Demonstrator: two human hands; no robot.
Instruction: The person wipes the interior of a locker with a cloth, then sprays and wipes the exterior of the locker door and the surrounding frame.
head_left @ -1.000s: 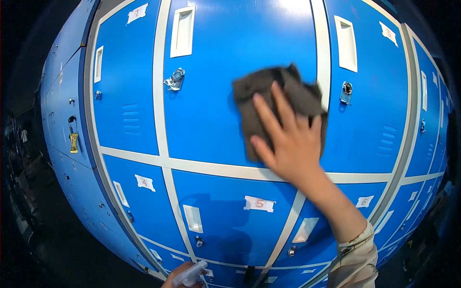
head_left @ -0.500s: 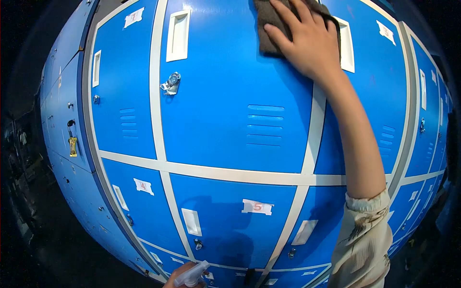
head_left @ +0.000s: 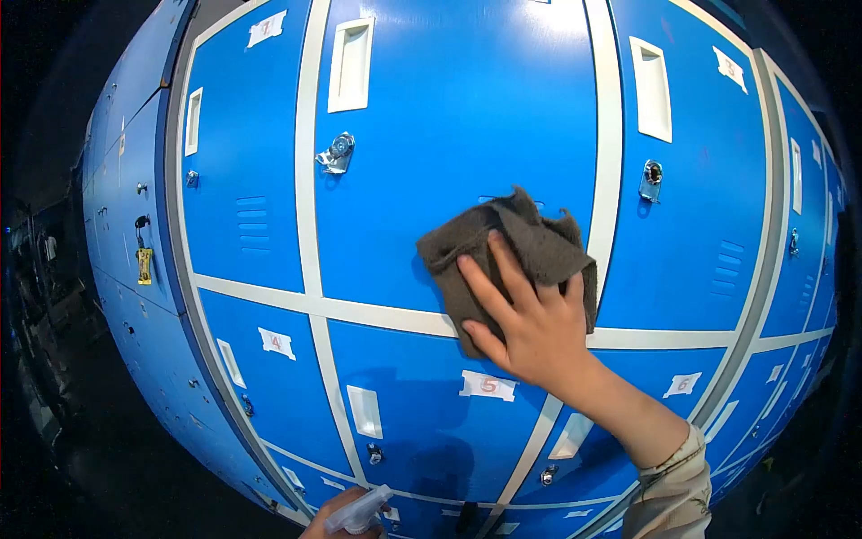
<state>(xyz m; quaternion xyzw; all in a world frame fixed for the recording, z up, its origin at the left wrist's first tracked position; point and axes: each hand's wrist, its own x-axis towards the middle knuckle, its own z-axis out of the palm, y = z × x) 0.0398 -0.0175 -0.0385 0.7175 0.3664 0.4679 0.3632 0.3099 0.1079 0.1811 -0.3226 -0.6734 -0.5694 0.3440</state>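
My right hand (head_left: 536, 331) presses a dark grey-brown cloth (head_left: 548, 238) against the lower part of the blue upper middle locker door (head_left: 431, 162). The cloth covers most of that door's vent slots and reaches over the white frame strip beneath. Its fingers are spread on the cloth, which is bunched and folded at the top. At the bottom edge, my left hand (head_left: 328, 519) is wrapped around a spray bottle (head_left: 359, 512). Only the bottle's clear nozzle head shows; its body lies outside the view.
Paper labels mark the doors, among them number 5 (head_left: 488, 385) and number 3 (head_left: 730, 68). Metal locks stick out, such as one on the upper right door (head_left: 651, 181). On the left lockers (head_left: 135, 207) hangs a key with a yellow tag (head_left: 144, 266).
My right hand has moved the cloth down and slightly left, from the top of the middle door to its bottom edge. The left hand stays low with the spray bottle.
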